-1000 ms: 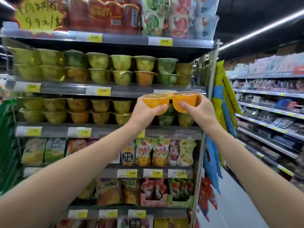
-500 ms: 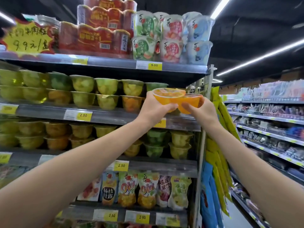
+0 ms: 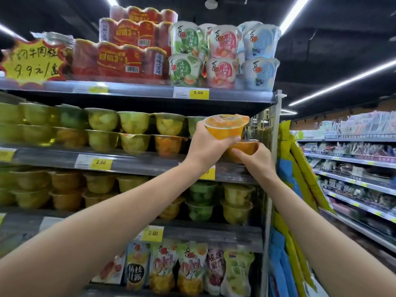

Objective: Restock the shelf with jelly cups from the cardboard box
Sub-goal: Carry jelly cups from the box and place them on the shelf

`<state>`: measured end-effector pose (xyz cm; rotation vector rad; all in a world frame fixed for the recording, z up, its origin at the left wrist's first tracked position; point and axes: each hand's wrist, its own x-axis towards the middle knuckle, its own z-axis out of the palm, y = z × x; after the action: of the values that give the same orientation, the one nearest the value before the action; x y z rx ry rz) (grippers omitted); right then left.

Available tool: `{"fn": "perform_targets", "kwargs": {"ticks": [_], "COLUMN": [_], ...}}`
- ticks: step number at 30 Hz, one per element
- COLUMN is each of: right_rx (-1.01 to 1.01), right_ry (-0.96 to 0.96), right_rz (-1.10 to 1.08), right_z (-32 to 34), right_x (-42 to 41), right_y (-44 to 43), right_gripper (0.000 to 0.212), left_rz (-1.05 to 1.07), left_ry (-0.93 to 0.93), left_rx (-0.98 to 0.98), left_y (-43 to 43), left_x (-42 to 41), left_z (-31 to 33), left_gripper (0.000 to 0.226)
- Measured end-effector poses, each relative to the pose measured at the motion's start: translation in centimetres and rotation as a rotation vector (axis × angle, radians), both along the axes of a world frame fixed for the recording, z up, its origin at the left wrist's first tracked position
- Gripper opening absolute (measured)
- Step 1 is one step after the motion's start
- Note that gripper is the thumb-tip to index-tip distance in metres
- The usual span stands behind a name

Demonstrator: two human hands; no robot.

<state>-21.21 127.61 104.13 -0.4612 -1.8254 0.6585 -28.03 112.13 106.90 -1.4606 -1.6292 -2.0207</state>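
At the right end of the shelf, the right hand has lowered its orange jelly cup almost to the board, fingers curled round it. Just above, the left hand grips the second cup, which I think gets stacked on top next.

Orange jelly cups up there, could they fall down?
Maybe. The left hand holds the upper orange cup tilted, high up at arm's length, so it might slip. The lower orange cup, gripped by the right hand, is near the front edge of the shelf; careless stacking could tip both off.
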Motion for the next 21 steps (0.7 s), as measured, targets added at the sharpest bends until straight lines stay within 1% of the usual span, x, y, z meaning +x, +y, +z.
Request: {"fn": "perform_targets", "kwargs": {"ticks": [3,4,6,9,15,18,21], "right_rx": [0.027,0.028,0.032,0.045,0.064,0.069,0.065], "right_ry": [-0.024,-0.031,-0.034,-0.033,-0.039,-0.042,-0.046], "right_rz": [0.03,0.031,0.034,0.04,0.033,0.028,0.03], "right_z": [-0.1,-0.1,-0.1,-0.1,-0.1,-0.1,-0.1], "right_x": [0.0,0.0,0.0,0.0,0.2,0.2,0.1], "right_y": [0.4,0.5,0.8,0.8,0.5,0.4,0.5], "right_gripper": [0.066,0.066,0.064,0.06,0.053,0.051,0.05], "left_rz": [0.014,0.02,0.027,0.016,0.018,0.035,0.071], "left_ry": [-0.029,-0.038,-0.058,-0.064,-0.015,0.008,-0.008], "left_rx": [0.001,0.003,0.004,0.003,-0.035,-0.102,-0.216], "left_y": [0.7,1.1,1.6,2.2,4.0,5.6,6.9], "left_x": [-0.2,-0.3,-0.1,0.4,0.7,0.2,0.1], "left_z": [0.2,0.4,0.9,1.9,3.2,3.6,3.7], "left_gripper": [0.061,0.064,0.072,0.073,0.075,0.072,0.07]}}
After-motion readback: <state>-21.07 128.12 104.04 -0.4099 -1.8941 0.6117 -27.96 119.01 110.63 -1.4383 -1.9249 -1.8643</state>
